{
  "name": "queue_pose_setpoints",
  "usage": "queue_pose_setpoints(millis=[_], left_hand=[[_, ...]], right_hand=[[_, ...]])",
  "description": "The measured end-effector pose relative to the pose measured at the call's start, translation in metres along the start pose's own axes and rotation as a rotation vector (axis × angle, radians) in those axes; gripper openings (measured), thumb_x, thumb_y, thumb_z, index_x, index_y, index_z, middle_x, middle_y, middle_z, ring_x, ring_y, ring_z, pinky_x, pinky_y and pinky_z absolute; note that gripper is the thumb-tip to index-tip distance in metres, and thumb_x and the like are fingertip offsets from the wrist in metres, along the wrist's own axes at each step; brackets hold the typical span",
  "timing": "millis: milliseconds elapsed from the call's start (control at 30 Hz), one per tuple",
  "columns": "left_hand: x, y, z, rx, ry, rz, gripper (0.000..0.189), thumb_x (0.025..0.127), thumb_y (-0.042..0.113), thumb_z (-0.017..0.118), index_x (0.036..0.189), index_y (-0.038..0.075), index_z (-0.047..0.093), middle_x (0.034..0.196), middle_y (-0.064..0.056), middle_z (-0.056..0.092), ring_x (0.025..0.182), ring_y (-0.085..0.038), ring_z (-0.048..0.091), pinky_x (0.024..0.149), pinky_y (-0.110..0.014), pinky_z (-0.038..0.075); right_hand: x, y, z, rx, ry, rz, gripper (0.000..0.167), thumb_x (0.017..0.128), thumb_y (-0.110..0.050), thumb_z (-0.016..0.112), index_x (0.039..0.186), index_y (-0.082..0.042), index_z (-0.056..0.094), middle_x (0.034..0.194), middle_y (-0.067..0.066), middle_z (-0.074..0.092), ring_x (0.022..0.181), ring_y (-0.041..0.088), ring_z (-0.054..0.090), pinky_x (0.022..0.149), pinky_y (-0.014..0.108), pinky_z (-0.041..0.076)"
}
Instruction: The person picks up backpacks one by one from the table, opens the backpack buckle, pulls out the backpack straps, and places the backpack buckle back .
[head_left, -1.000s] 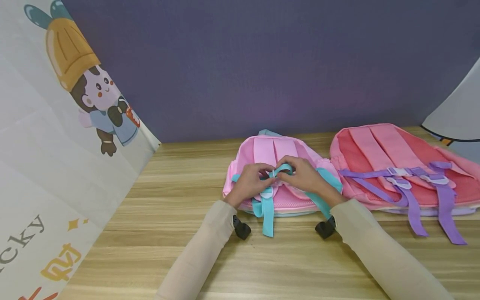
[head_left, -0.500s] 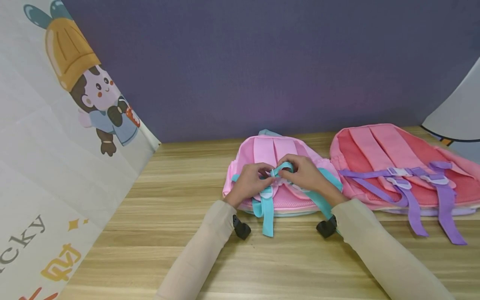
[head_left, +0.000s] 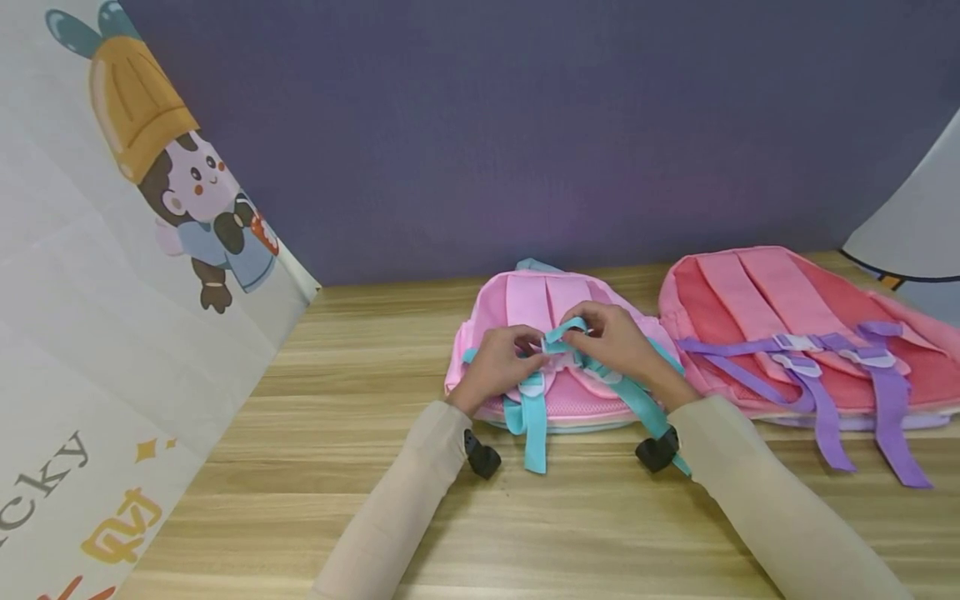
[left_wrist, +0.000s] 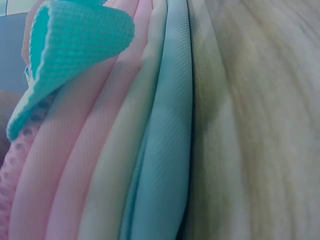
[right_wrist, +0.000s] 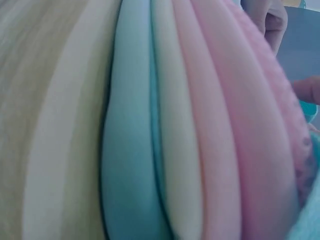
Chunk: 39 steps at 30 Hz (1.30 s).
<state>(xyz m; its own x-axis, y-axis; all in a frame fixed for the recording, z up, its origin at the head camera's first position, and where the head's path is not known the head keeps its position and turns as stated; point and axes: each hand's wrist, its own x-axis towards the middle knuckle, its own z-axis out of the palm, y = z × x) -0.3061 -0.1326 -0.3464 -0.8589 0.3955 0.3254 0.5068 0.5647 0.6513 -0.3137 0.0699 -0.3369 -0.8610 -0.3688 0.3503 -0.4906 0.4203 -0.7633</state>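
Observation:
A pink backpack (head_left: 491, 304) lies back side up on the wooden table, its shoulder straps showing. Over its middle my left hand (head_left: 495, 365) pinches a small whitish buckle (head_left: 546, 344) on the teal chest strap. My right hand (head_left: 617, 337) pinches the looped teal webbing (head_left: 566, 329) just right of that buckle. A loose teal strap end (head_left: 536, 442) hangs over the front edge, and another teal strap (head_left: 645, 408) runs under my right wrist. In the left wrist view a folded teal strap (left_wrist: 82, 45) lies against the bag's side; the right wrist view shows mostly the bag's layered edge (right_wrist: 220, 125).
To the right, touching the pink one, lies a larger coral backpack (head_left: 693, 300) with purple straps (head_left: 828, 425) and white buckles. A dark panel (head_left: 525, 133) stands behind the table (head_left: 315, 433). On the left hangs a white printed sheet (head_left: 67, 292).
My right hand has shifted slightly right and up, and the webbing loop it pinches has stretched and tilted upward. The left hand stays almost where it was.

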Motion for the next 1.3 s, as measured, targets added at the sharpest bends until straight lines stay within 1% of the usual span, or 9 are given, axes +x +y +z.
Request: queue_pose_setpoints(millis=[100, 167, 333, 400, 633, 767, 933, 1167, 1300], left_hand=[[0.0, 0.0, 0.0, -0.007, -0.002, -0.006, 0.026, 0.084, 0.012, 0.07, 0.108, 0.001, 0.068, 0.1, -0.012, 0.072, 0.087, -0.02, 0.069, 0.074, -0.02, 0.053], [0.0, 0.0, 0.0, -0.009, -0.004, -0.008, 0.026, 0.084, 0.012, 0.07, 0.108, 0.0, 0.068, 0.1, -0.012, 0.072, 0.087, -0.02, 0.068, 0.074, -0.02, 0.053], [0.0, 0.001, 0.0, -0.004, -0.009, -0.01, 0.028, 0.084, 0.012, 0.07, 0.109, -0.001, 0.067, 0.099, -0.012, 0.072, 0.087, -0.02, 0.068, 0.074, -0.021, 0.053], [0.0, 0.001, 0.0, -0.005, -0.007, -0.01, 0.028, 0.084, 0.012, 0.07, 0.109, -0.002, 0.067, 0.099, -0.012, 0.072, 0.087, -0.02, 0.068, 0.075, -0.022, 0.053], [0.0, 0.0, 0.0, -0.017, 0.003, -0.006, 0.028, 0.083, 0.011, 0.071, 0.108, -0.002, 0.067, 0.098, -0.013, 0.072, 0.086, -0.021, 0.069, 0.076, -0.023, 0.053], [0.0, 0.0, 0.0, -0.018, 0.003, -0.007, 0.027, 0.084, 0.011, 0.071, 0.107, -0.001, 0.068, 0.097, -0.013, 0.072, 0.086, -0.021, 0.069, 0.075, -0.023, 0.053], [-0.001, -0.001, 0.001, -0.021, 0.006, -0.008, 0.025, 0.083, 0.01, 0.071, 0.106, 0.0, 0.068, 0.096, -0.012, 0.072, 0.085, -0.02, 0.069, 0.073, -0.021, 0.053], [-0.002, 0.001, 0.0, -0.014, 0.009, -0.003, 0.023, 0.083, 0.01, 0.071, 0.104, 0.001, 0.069, 0.094, -0.012, 0.072, 0.083, -0.02, 0.068, 0.073, -0.021, 0.052], [-0.002, 0.002, 0.0, -0.013, 0.009, -0.004, 0.024, 0.083, 0.011, 0.071, 0.105, 0.001, 0.069, 0.094, -0.012, 0.072, 0.083, -0.02, 0.068, 0.073, -0.021, 0.052]], right_hand=[[0.0, -0.001, -0.003, 0.008, -0.007, 0.002, 0.017, 0.088, -0.011, 0.065, 0.103, -0.003, 0.065, 0.095, 0.013, 0.064, 0.078, 0.019, 0.059, 0.068, 0.018, 0.049], [0.0, -0.002, -0.005, 0.007, -0.007, 0.002, 0.018, 0.089, -0.012, 0.064, 0.104, -0.002, 0.064, 0.097, 0.013, 0.064, 0.083, 0.022, 0.061, 0.073, 0.019, 0.051], [0.001, -0.002, -0.014, -0.01, -0.021, 0.042, 0.022, 0.091, -0.016, 0.064, 0.108, -0.002, 0.063, 0.104, 0.015, 0.064, 0.099, 0.03, 0.063, 0.087, 0.037, 0.053], [0.001, -0.003, -0.017, -0.01, -0.032, 0.057, 0.023, 0.091, -0.017, 0.064, 0.108, -0.002, 0.064, 0.106, 0.015, 0.065, 0.101, 0.031, 0.063, 0.088, 0.041, 0.052], [-0.001, -0.006, -0.031, -0.038, -0.055, 0.036, 0.024, 0.09, -0.018, 0.066, 0.107, -0.001, 0.067, 0.106, 0.016, 0.068, 0.096, 0.029, 0.064, 0.078, 0.019, 0.05], [-0.001, -0.003, -0.039, -0.068, -0.066, 0.042, 0.027, 0.087, -0.02, 0.069, 0.108, -0.003, 0.068, 0.107, 0.015, 0.069, 0.095, 0.028, 0.065, 0.076, 0.023, 0.052], [-0.002, -0.001, -0.047, -0.1, -0.052, 0.063, 0.03, 0.086, -0.023, 0.071, 0.109, -0.004, 0.069, 0.107, 0.015, 0.07, 0.089, 0.025, 0.064, 0.07, 0.026, 0.054], [-0.005, 0.0, -0.058, -0.052, -0.037, 0.079, 0.032, 0.084, -0.018, 0.073, 0.11, 0.0, 0.068, 0.107, 0.02, 0.068, 0.079, 0.008, 0.066, 0.07, 0.021, 0.055], [-0.007, -0.001, -0.066, -0.053, -0.041, 0.093, 0.032, 0.083, -0.018, 0.074, 0.109, 0.001, 0.068, 0.106, 0.021, 0.068, 0.075, 0.005, 0.065, 0.069, 0.021, 0.055]])
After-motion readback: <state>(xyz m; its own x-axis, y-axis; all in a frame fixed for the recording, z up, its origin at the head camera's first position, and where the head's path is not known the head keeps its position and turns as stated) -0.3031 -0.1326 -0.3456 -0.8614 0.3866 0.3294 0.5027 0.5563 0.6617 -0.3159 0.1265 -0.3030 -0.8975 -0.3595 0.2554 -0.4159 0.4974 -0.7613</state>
